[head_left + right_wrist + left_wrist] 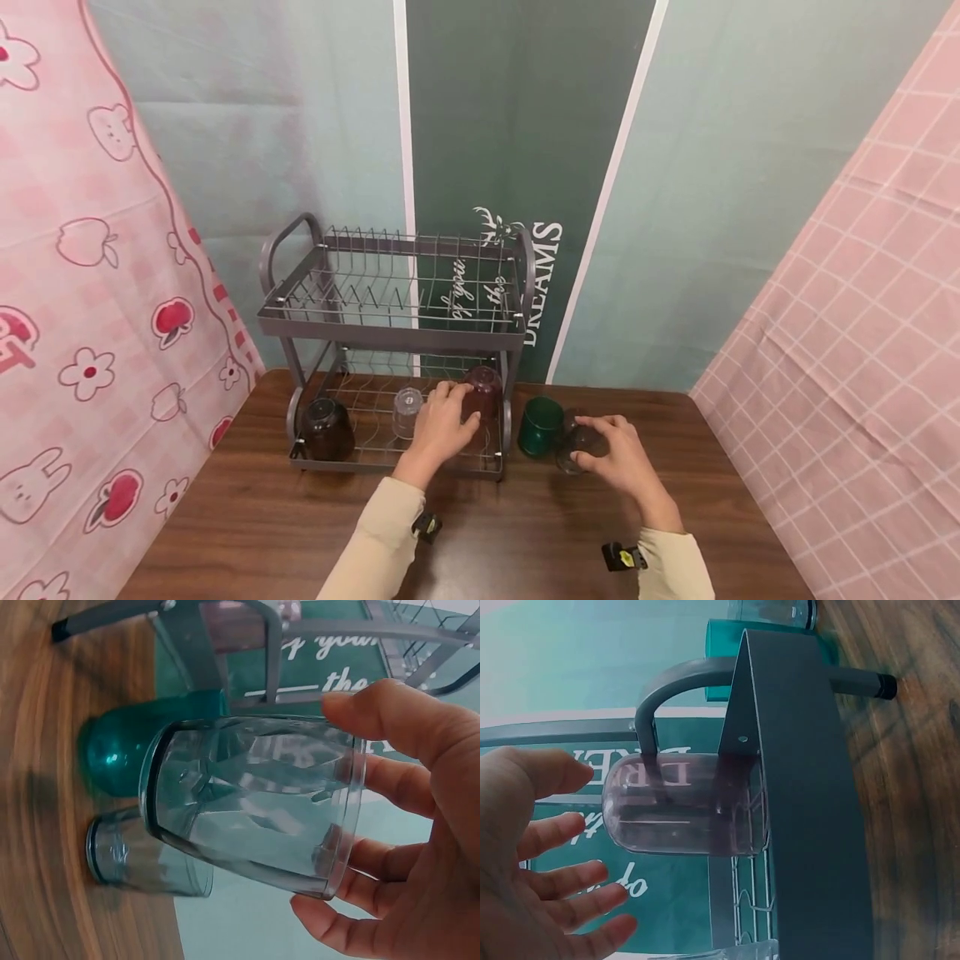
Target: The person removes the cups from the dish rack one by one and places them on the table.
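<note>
Clear glass (255,806) in the right hand (621,454), near green cup (540,427)

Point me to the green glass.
In the head view, the green glass stands on the table just right of the rack, with a clear glass held by the right hand on its other side.

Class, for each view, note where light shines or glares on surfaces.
Head view: a soft, pale sheen on the table; left wrist view: pale streaks on the purple cup; right wrist view: a small bright glare spot on the green cup, paler highlights on the clear glass.
</note>
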`<state>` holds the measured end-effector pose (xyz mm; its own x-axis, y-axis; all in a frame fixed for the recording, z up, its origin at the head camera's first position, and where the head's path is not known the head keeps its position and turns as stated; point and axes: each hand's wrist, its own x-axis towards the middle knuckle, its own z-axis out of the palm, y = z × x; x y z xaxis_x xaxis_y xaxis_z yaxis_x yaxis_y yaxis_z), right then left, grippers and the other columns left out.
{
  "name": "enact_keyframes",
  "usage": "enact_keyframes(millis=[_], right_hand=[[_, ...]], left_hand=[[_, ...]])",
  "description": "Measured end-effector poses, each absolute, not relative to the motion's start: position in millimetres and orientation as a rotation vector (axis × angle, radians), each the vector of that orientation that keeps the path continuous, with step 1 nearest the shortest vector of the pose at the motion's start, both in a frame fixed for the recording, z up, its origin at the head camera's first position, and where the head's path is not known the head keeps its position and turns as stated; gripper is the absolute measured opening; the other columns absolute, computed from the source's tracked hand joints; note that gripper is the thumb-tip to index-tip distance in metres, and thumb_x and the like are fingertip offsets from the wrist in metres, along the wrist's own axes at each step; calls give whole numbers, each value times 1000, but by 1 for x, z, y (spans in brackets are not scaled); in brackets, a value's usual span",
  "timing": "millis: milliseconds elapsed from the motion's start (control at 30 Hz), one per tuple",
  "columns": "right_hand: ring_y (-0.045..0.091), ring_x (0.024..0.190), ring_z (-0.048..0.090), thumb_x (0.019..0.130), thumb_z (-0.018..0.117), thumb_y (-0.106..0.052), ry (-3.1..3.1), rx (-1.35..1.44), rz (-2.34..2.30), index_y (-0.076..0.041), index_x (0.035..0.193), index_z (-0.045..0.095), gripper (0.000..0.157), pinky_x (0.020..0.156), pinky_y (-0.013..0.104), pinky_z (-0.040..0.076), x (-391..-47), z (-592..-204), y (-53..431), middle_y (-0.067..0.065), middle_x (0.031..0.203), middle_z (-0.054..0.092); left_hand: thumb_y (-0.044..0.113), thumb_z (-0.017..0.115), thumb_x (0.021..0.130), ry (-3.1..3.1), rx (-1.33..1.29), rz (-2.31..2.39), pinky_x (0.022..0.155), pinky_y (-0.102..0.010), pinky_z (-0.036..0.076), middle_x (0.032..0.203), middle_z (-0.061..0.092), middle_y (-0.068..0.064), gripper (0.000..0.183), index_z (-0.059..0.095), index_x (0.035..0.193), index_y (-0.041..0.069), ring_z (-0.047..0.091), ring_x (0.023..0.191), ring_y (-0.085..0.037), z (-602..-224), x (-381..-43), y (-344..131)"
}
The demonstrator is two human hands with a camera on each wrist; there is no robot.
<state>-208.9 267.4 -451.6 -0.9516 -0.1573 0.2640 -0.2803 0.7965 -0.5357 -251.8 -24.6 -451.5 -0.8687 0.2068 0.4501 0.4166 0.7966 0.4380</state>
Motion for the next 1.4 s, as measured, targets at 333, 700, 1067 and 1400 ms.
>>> enact_keyframes(millis=[333,700,1067,1400], right_hand=[[42,106,42,73,79,-18,-2823,314,822,-7,119,62,51,81,56,40,-216,-462,282,21,111,49],[46,107,40,72,79,-20,-2878,277,749,-4,120,61,53,78,57,41,-221,-469,295,26,114,47],[49,108,39,73,78,-20,-2943,204,678,-4,120,61,53,78,58,41,-230,-481,314,29,116,45],[53,106,38,71,77,-15,-2901,208,662,0,116,61,50,79,60,38,-245,-497,330,33,115,45]], left_hand=[[25,68,82,-2626,-480,-738,74,-44,47,115,50,-17,47,56,122,3,53,99,-32,-450,-263,-22],[27,69,81,-2653,-524,-708,78,-47,45,118,48,-19,49,56,122,3,51,101,-33,-447,-277,-16],[28,71,80,-2666,-557,-778,89,-45,42,126,45,-18,56,52,128,6,48,110,-32,-448,-290,-13],[28,73,78,-2684,-578,-759,87,-46,43,126,44,-18,56,54,126,7,48,109,-33,-443,-298,-10]])
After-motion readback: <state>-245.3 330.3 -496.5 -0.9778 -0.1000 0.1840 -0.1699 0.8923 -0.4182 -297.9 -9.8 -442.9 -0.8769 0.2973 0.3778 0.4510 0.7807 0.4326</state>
